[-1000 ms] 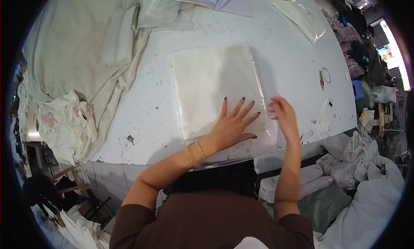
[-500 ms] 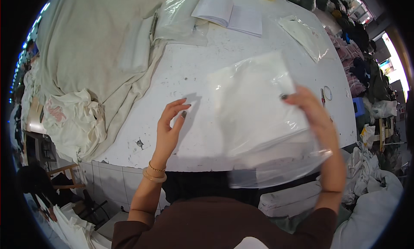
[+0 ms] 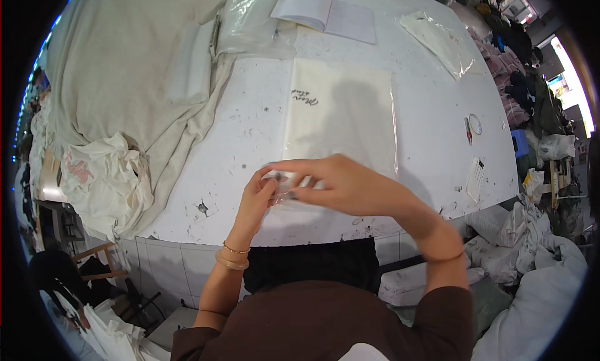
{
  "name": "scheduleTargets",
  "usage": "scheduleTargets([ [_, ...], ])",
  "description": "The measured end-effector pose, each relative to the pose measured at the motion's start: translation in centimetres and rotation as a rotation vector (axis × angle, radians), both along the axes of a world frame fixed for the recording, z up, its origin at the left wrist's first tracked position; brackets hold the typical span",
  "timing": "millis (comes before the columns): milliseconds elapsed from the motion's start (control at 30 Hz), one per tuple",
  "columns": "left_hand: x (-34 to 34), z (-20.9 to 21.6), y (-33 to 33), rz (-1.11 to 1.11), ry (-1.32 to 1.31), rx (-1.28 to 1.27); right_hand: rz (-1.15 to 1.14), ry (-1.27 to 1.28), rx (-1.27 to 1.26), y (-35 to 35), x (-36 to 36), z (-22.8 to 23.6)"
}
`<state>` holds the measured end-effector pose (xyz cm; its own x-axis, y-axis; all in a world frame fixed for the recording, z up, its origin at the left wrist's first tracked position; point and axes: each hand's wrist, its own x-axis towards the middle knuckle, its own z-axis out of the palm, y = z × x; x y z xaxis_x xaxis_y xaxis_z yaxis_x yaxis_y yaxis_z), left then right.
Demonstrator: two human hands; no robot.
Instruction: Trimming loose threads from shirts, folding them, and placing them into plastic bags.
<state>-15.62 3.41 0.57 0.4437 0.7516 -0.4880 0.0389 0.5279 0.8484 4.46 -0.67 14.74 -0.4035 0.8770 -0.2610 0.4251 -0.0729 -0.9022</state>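
A clear plastic bag (image 3: 369,120) with folded off-white cloth in it lies flat on the white table, dark lettering near its left side. Its near end is partly hidden by my hands. My left hand (image 3: 257,195), with bangles on the wrist, pinches the bag's near left corner between thumb and fingers. Reaching across the bag from the right, my right hand (image 3: 340,183) has bent fingers that meet the left fingertips at that same plastic edge. Exactly what the right fingertips grip is partly covered and a little blurred.
Beige cloth (image 3: 137,61) covers the table's left part, with a crumpled white garment (image 3: 106,180) at its near edge. Plastic packs (image 3: 250,20) and an open notebook (image 3: 350,20) lie at the back. Another bagged item (image 3: 440,42) and a white calculator-like object (image 3: 476,180) are rightward.
The bag has gone from being held up in my right hand to lying flat on the table. My right hand has swung left to join the left, which has closed on the bag's corner.
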Motion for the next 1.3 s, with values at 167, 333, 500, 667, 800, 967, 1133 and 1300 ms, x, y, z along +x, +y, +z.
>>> scheduleTargets([
  [167, 0.2, -1.4, 0.1, -0.111, 0.098, 0.075, -1.049, -0.287, 0.251, -8.7, 9.5, -8.8],
  [333, 1.8, -1.0, 1.2, 0.022, 0.067, 0.09, -1.207, -0.07, -0.239, -13.5, 9.3, -13.6],
  [500, 0.1, -0.8, 1.0, -0.077, 0.22, 0.005, -1.165, 0.137, -0.172, -12.5, 9.1, -15.4],
  [667, 1.6, -2.2, 4.8, -0.03, 0.305, 0.31, -1.051, -0.254, 0.083, -4.0, 11.9, -15.4],
  [800, 3.1, -1.5, 4.2, 0.046, 0.42, 0.373, -1.181, -0.132, -0.051, -4.0, 11.0, -15.4],
  [967, 3.8, -0.3, 1.0, -0.055, 0.511, 1.31, -1.263, -0.486, 0.314, -6.5, 9.6, -16.1],
  [1133, 5.2, -2.1, 0.1, -0.419, 0.51, 1.529, -1.15, -0.346, 0.474, -8.4, 5.1, -13.0],
  [1300, 6.3, -2.3, 1.0, -0.473, 0.487, 1.524, -0.823, -0.327, 0.37, -9.5, 1.4, -14.2],
])
